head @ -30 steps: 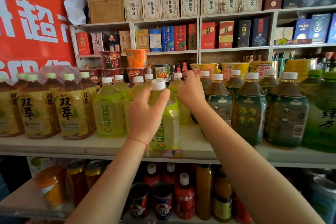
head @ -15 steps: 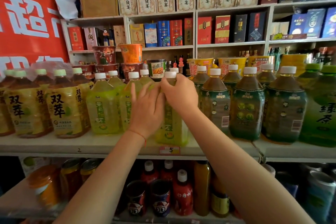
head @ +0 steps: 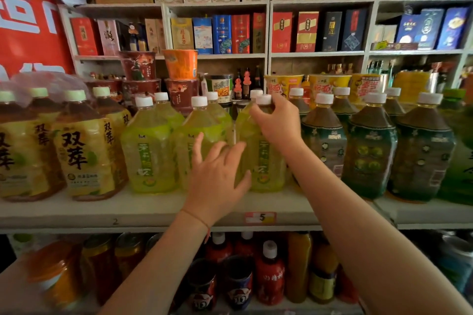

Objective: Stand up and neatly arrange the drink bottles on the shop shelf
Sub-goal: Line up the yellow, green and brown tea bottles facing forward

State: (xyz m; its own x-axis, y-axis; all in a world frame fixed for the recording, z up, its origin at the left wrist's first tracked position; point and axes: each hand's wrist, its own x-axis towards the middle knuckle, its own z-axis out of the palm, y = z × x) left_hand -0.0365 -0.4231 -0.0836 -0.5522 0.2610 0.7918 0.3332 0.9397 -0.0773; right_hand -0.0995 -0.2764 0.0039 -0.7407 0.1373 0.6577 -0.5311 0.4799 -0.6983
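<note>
Here a pale shop shelf (head: pixel 153 208) runs the width of the wall, its front lip carrying a small red price tag (head: pixel 260 217). Behind it, white shelving holds rows of printed cardboard gift boxes (head: pixel 231 33), and a glossy red banner (head: pixel 28 15) hangs at far left.

Going left to right along the shelf: squat amber tea bottles (head: pixel 84 151) with pale green caps and yellow labels, some under a thin plastic wrap. Next come clear plastic bottles of yellow-green drink (head: pixel 149 151) with white screw caps, standing upright in two rows. The left hand (head: pixel 217 174) is spread, fingers wide and straight, just in front of the second and third front bottles; I cannot tell whether it touches them. A thin red cord circles that wrist.

The right hand (head: pixel 279 123) holds the third yellow-green bottle (head: pixel 266 161) by its neck, fingers curled around it just under the white cap. This bottle stands upright on the shelf, between its green neighbours and the dark tea bottles (head: pixel 368 151) with deep green patterned labels to the right.

Paper noodle cups (head: pixel 180 64) stack behind the bottles. Below, a lower shelf holds glass jars (head: pixel 99 263), red bottles (head: pixel 270 273) and short cans.
</note>
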